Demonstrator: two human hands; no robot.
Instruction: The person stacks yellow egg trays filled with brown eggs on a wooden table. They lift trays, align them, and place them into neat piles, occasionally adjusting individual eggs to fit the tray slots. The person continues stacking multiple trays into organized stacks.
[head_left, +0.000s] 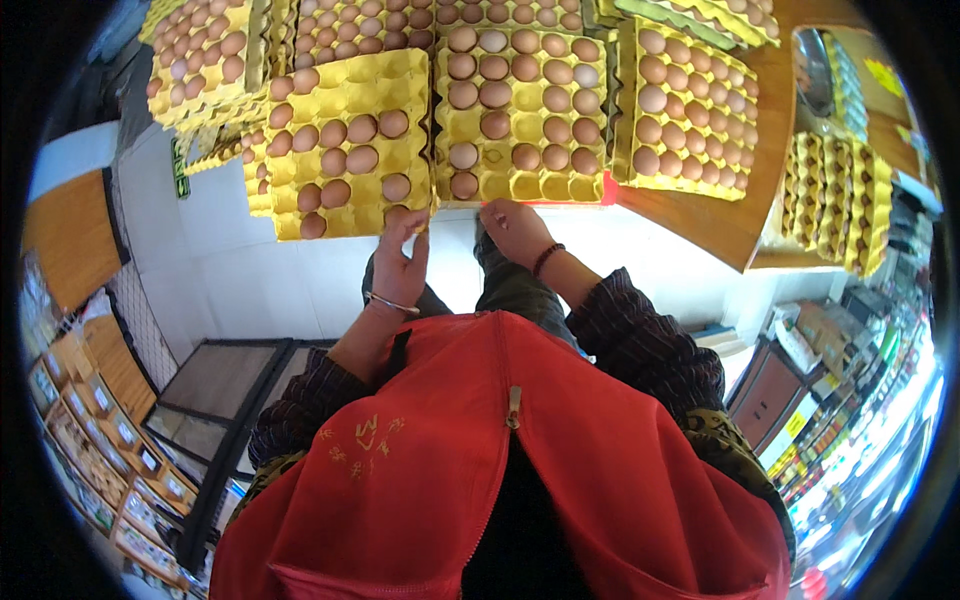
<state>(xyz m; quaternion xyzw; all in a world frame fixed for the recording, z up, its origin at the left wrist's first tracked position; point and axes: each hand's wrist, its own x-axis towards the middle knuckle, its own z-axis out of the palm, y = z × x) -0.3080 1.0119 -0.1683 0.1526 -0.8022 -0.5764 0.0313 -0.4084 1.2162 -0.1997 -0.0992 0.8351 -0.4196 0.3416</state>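
Observation:
My left hand (401, 259) is at the near right corner of a partly filled yellow egg tray (360, 71), thumb and fingers apart. Its fingertips overlap a brown egg (395, 215) in that corner; whether they touch it is unclear. My right hand (517, 231), fingers curled, is by the front edge of a second yellow egg tray (495, 185). I cannot tell whether anything is inside those curled fingers. Brown eggs sit in both trays, with several bare cups among them. Further right, a tray of brown eggs (697, 112) has most cups filled.
More stacked egg trays (199, 56) rise at the far left and back. A wooden table (705, 217) has its corner at right, near upright yellow trays (836, 202). A black-framed rack (217, 382) and wooden shelving (112, 420) stand at left. Pale floor tiles (277, 277) show below.

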